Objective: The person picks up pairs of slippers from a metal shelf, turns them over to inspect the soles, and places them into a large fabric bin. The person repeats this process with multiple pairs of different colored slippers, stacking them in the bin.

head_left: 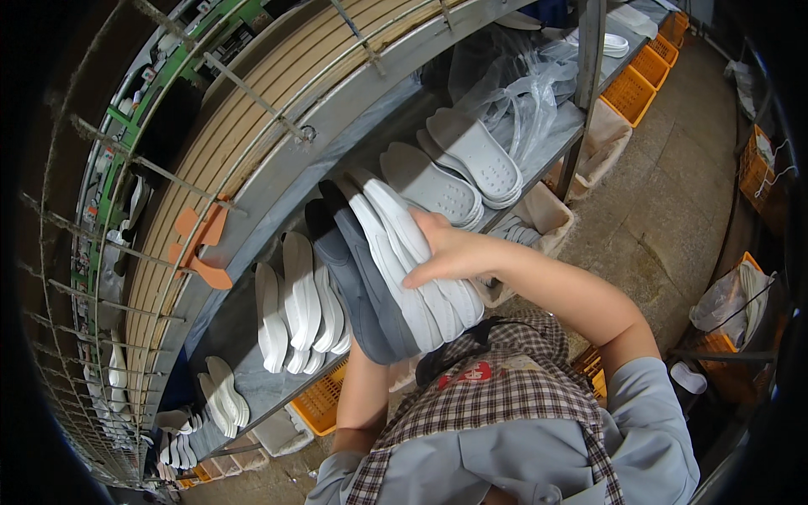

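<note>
A stack of shoe soles is held up in front of me, above the edge of a metal shelf. White soles (401,261) make up its right side and dark grey soles (353,273) its left. My right hand (439,244) is closed over the white ones, its thumb pressed along their sides and its other fingers out of sight. My left forearm (364,396) runs up behind the lower end of the dark soles, which hide my left hand and its fingers.
On the grey shelf (244,324) lie more white soles (303,295) to the left and light grey soles (475,156) to the right, beside clear plastic bags (522,93). An orange bracket (202,244) hangs on the wire guard. Orange baskets (631,93) stand on the floor.
</note>
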